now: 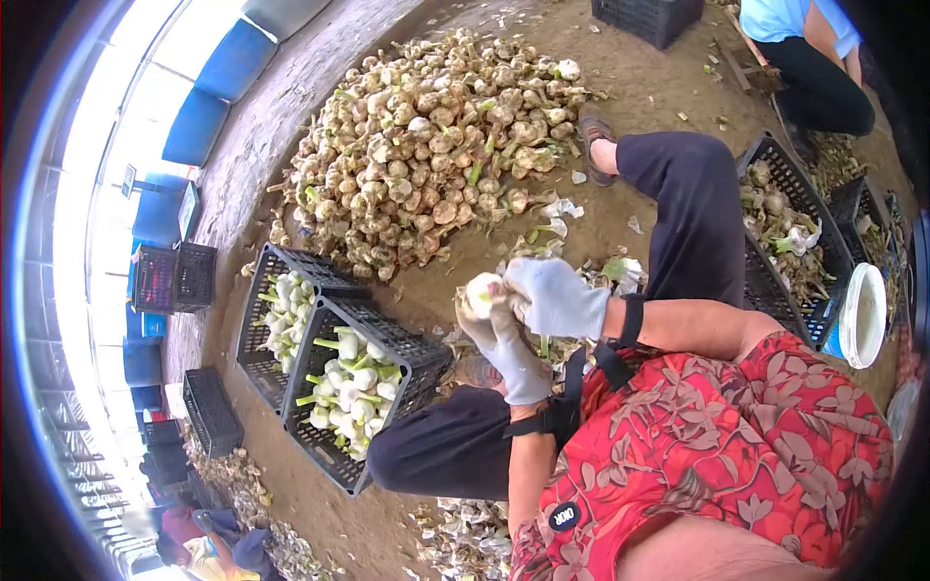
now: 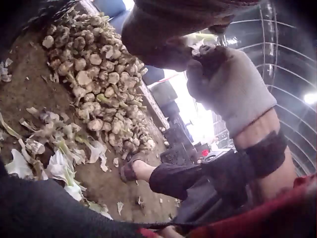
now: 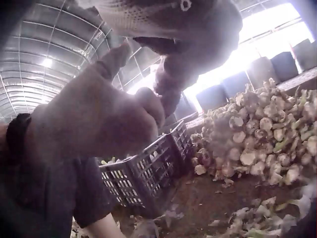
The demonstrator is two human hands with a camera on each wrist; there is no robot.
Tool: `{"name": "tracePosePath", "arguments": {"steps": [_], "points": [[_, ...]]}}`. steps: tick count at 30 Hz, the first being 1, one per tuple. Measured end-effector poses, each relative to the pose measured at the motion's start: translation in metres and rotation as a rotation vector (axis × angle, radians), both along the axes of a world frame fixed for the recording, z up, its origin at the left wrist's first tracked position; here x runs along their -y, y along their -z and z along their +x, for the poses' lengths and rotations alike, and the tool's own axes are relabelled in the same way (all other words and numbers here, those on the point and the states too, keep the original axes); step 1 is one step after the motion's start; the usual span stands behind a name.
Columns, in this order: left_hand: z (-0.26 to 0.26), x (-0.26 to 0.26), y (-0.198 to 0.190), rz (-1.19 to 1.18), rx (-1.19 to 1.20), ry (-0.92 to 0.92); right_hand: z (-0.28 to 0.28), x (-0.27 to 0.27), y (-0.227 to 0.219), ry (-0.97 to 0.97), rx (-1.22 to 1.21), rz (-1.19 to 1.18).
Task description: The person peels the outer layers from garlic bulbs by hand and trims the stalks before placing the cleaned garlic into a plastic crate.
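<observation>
A white garlic bulb (image 1: 481,294) with a pinkish patch is held up over the lap. My gloved left hand (image 1: 511,353) grips it from below, its fingers wrapped around the bulb. From the other side my gloved right hand (image 1: 560,298) comes in with curled fingers pinching at the bulb's edge. In the left wrist view the right hand (image 2: 233,87) meets the dark left hand (image 2: 168,34), with a pale bit of the garlic bulb (image 2: 200,40) between them. The right wrist view shows the left hand (image 3: 94,116) under the right hand (image 3: 178,34); fingers mostly hide the bulb there.
A big heap of untrimmed garlic (image 1: 426,145) lies ahead. Black crates (image 1: 412,353) of white, cleaned bulbs stand on the left. Another crate (image 1: 775,281) and a white bucket (image 1: 860,315) are on the right. Loose skins (image 1: 465,533) litter the ground. Another person (image 1: 814,68) sits nearby.
</observation>
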State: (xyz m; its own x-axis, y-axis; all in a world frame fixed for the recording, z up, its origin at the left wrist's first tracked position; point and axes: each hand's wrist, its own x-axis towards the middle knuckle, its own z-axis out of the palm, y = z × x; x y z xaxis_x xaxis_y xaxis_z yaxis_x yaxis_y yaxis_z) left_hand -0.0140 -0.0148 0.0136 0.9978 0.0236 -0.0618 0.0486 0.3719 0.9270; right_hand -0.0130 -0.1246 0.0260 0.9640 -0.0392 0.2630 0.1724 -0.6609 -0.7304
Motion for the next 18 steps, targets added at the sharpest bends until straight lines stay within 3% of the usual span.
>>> {"name": "tracePosePath", "arguments": {"steps": [4,6,8,10,12,13,16,17,18], "points": [[0.006,-0.023,0.012,-0.306,-0.109,0.124,-0.007,-0.002,-0.006,-0.089,0.014,0.143],[0.008,-0.033,0.001,-0.426,-0.125,0.264,-0.003,0.008,-0.014,-0.129,-0.321,0.518],[0.008,-0.030,-0.010,-0.402,-0.218,0.228,0.001,0.021,-0.030,-0.137,-0.712,0.886],[0.011,-0.035,-0.008,-0.337,-0.255,0.247,0.001,0.027,-0.030,-0.159,-0.571,0.728],[0.012,-0.037,-0.012,-0.365,-0.158,0.406,0.000,0.033,-0.027,-0.176,-0.439,0.564],[0.012,-0.040,-0.008,-0.366,-0.151,0.468,0.004,0.033,-0.010,-0.119,0.033,0.148],[0.002,-0.047,-0.001,-0.431,-0.230,0.566,0.024,0.054,-0.018,0.173,0.088,-0.031],[-0.002,-0.044,-0.006,-0.427,-0.266,0.504,0.034,0.068,-0.008,0.217,0.070,-0.059],[-0.007,-0.040,-0.012,-0.422,-0.301,0.438,0.039,0.078,-0.009,0.143,-0.005,-0.075]]}}
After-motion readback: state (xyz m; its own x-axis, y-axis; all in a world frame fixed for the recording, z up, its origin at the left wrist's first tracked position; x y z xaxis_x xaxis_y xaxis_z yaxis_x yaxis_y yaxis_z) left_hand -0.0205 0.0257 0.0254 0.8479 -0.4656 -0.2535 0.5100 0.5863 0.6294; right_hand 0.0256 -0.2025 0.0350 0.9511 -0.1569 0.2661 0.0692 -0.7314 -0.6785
